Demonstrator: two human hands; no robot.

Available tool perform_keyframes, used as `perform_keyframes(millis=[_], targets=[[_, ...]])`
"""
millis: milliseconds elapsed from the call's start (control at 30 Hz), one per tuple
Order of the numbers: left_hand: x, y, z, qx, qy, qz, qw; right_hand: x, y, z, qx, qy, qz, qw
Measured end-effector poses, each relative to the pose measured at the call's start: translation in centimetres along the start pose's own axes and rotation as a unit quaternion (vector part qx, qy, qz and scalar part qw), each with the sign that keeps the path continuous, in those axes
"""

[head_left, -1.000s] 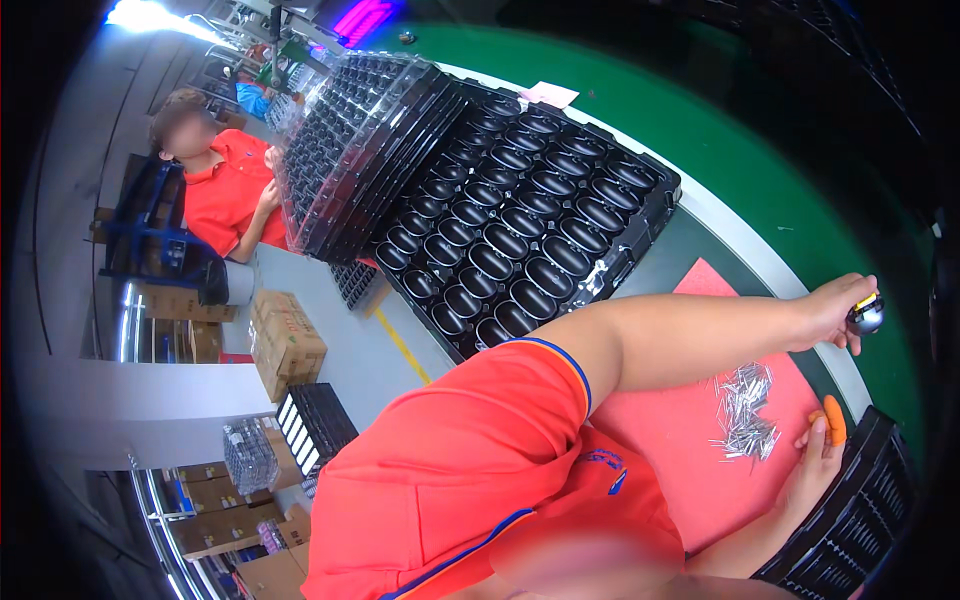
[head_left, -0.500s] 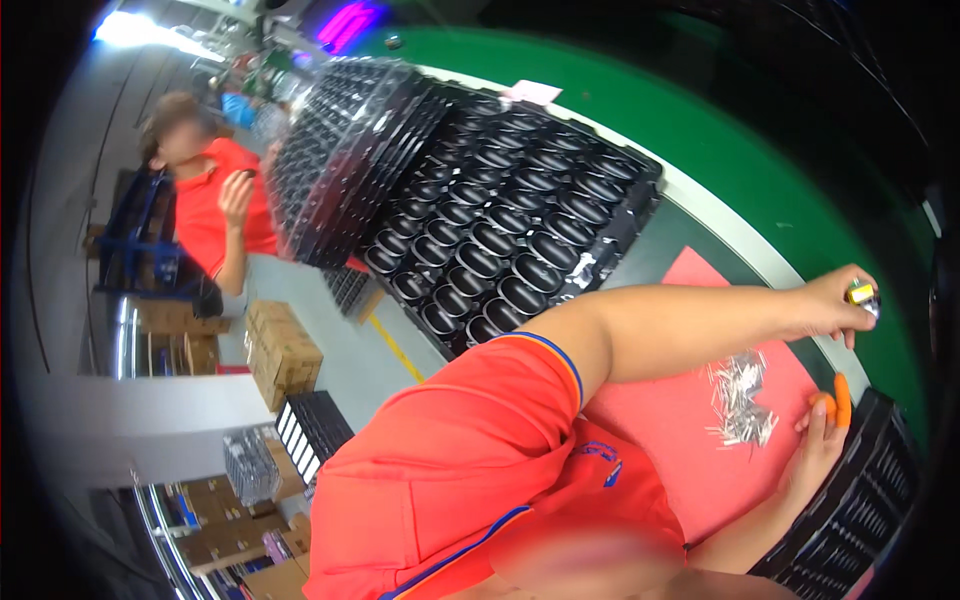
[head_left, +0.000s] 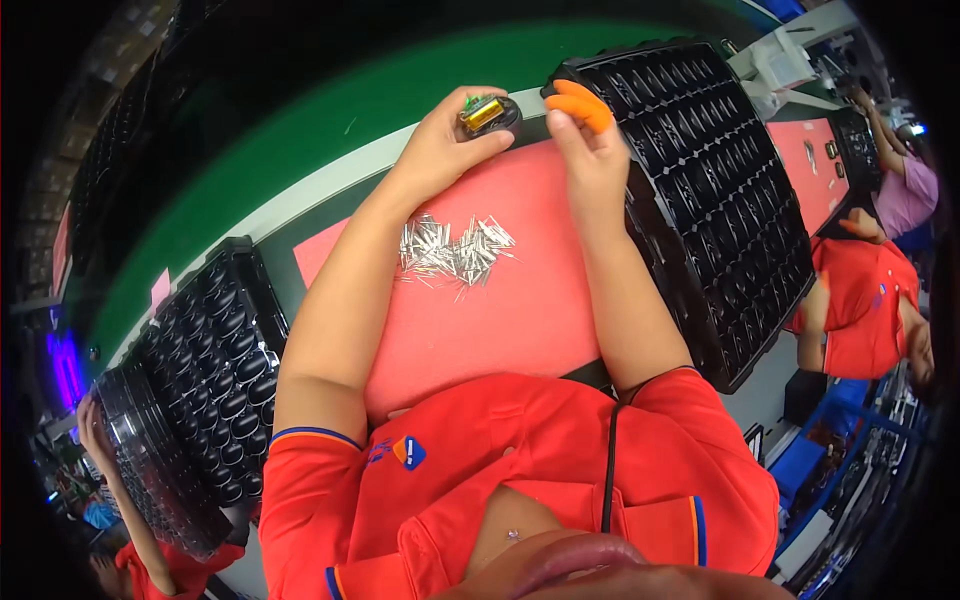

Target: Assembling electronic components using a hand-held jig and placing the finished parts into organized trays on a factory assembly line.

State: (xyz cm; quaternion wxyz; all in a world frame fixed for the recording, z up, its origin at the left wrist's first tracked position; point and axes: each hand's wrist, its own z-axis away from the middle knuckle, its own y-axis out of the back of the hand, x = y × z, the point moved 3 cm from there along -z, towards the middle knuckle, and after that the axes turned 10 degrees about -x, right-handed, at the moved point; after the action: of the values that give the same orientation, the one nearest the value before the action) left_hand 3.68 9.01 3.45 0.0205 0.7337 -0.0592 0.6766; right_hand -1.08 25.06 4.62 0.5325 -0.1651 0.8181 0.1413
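My left hand (head_left: 440, 145) is closed around a dark, rounded device (head_left: 490, 117) with a yellow block and a bit of green showing on its upper side. Close by on the right, my right hand (head_left: 597, 160) wears orange finger covers (head_left: 578, 103) on two fingers. Its thumb and fingers are pinched together, with a small dark piece at the tips that I cannot make out. Beneath both hands, a loose pile of thin silvery pins (head_left: 455, 248) lies on a pink mat (head_left: 490, 340).
Black moulded trays (head_left: 690, 180) stand right of the mat. Another tray of dark oval parts (head_left: 205, 370) lies to the left, beside stacked clear trays (head_left: 160, 460). A green surface (head_left: 330, 130) runs beyond a pale rail (head_left: 330, 180). Co-workers (head_left: 860, 310) sit on both sides.
The view has swung from the left side to straight over the mat. My two hands are now closer together; the left still holds the device.
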Motion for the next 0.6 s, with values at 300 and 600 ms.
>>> perform_keyframes(millis=[300, 600], targets=[[0.07, -0.71, 0.34, -0.058, -0.004, 0.016, 0.998, -0.25, -0.19, 0.42, -0.075, 0.047, 0.169, 0.982], [0.65, -0.42, 0.24, -0.054, -0.008, 0.043, 0.998, 0.21, -0.60, 0.07, -0.091, 0.036, 0.105, 0.990]])
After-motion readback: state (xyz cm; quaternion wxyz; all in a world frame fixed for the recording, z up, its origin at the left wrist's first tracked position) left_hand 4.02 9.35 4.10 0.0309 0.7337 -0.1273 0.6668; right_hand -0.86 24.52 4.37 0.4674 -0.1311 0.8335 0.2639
